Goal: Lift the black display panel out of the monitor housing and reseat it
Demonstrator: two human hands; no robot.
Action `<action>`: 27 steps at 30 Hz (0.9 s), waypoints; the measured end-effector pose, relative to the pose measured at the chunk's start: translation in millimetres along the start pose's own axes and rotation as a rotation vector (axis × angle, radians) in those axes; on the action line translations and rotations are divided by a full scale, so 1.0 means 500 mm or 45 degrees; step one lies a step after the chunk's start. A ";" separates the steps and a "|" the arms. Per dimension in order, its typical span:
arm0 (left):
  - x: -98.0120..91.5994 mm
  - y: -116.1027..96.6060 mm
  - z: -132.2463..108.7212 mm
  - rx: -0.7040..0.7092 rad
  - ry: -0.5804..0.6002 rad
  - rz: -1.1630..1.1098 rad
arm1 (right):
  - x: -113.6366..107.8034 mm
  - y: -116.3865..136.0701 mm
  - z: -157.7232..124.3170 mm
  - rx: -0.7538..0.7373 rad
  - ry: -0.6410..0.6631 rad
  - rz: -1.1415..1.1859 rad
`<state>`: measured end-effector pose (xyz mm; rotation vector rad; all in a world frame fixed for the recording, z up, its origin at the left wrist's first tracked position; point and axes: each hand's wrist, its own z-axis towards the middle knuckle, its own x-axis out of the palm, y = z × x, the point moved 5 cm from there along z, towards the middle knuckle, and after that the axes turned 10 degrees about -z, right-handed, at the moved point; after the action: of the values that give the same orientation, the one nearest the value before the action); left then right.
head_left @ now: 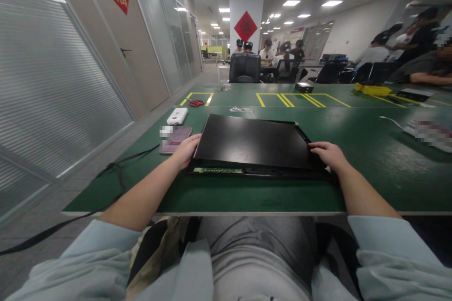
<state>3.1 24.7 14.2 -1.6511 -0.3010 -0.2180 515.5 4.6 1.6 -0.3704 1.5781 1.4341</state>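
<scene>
A flat, dark, glossy display panel [250,141] lies a little askew over a thin black frame [282,172]. Along the frame's near side a green circuit board strip [219,170] shows below the panel. My left hand [189,150] grips the panel's left edge, its thumb on top and the other fingers partly hidden. At the right edge my right hand [330,155] is closed on the panel's near corner, fingertips against the black rim; whether it also holds the frame is hard to tell.
On the green table [254,197] are a white power bank [177,116], a phone [178,138], red scissors [196,103], a small black box [304,87] and a yellow object [372,90]. A black strap [122,162] hangs off the left. Several people sit beyond.
</scene>
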 end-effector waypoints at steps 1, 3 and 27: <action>0.002 -0.001 0.000 0.008 0.014 0.007 | 0.000 0.000 0.001 -0.003 -0.005 0.001; 0.005 -0.003 0.000 0.030 0.039 0.021 | -0.001 0.000 0.001 -0.008 -0.016 0.004; 0.005 -0.028 -0.015 0.412 0.221 0.337 | 0.006 -0.011 0.005 -0.004 -0.075 0.208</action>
<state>1.0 18.5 28.7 -1.3248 0.0159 -0.1045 518.8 6.4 -3.9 -0.2026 1.5879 1.5569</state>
